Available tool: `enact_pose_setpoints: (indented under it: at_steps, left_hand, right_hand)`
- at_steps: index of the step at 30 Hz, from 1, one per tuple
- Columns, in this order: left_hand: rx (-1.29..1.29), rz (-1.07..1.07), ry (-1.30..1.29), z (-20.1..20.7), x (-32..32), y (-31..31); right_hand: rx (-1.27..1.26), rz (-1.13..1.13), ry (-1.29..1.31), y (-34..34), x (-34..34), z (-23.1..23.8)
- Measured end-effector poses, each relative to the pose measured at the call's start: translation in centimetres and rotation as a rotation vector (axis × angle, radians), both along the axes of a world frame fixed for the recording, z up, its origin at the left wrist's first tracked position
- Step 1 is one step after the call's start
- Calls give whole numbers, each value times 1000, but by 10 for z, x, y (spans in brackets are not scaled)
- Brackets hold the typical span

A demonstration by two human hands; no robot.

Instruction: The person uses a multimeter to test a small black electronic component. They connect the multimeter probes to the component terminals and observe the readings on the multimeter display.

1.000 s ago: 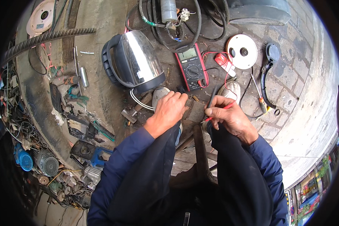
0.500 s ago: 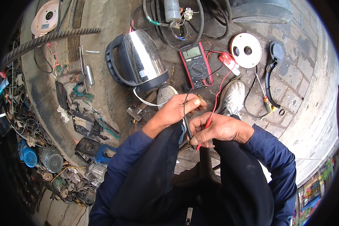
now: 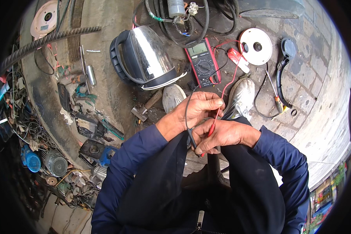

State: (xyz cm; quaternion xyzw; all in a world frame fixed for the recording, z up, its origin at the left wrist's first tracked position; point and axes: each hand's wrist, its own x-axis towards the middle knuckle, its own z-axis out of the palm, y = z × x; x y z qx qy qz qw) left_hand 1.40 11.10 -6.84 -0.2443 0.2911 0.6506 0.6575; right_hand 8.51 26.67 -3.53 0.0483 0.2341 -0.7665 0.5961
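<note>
My right hand [image 3: 226,134] is closed over my lap around two multimeter probes, a black probe [image 3: 192,139] and a red probe [image 3: 211,130]. Just left of it, my left hand [image 3: 195,110] is closed, thumb against fingers beside the red lead; whatever it pinches is hidden. The leads run to a red-edged multimeter [image 3: 203,66] on the ground beyond my hands. To its left, an electric kettle [image 3: 150,52] of shiny metal with a black handle lies tilted. A white wire [image 3: 165,83] curves along its base.
A hammer [image 3: 144,107] lies by my left shoe [image 3: 173,97]. On the right are a round white kettle base [image 3: 256,46], a black handle piece [image 3: 279,80] and a screwdriver [image 3: 278,102]. Coiled black cable [image 3: 204,23] sits at the back. Scrap motors [image 3: 55,163] crowd the left.
My left hand has shifted right, its fingertips now beside the red lead. The kettle's white wire has swung up from a hanging loop to lie along the base. My right hand keeps both probes.
</note>
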Motion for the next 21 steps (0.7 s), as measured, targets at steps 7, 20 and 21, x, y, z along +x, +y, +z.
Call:
enact_pose_setpoints:
  at_steps: [7,20,21]
  left_hand:
    - [-21,10,32,0,-1,0]
    - [27,38,124,9,-5,-65]
    - [35,41,123,8,-4,-65]
  right_hand:
    - [12,-19,-31,0,-1,0]
    - [115,-120,-115,12,4,-6]
    - [115,-117,-127,12,4,-7]
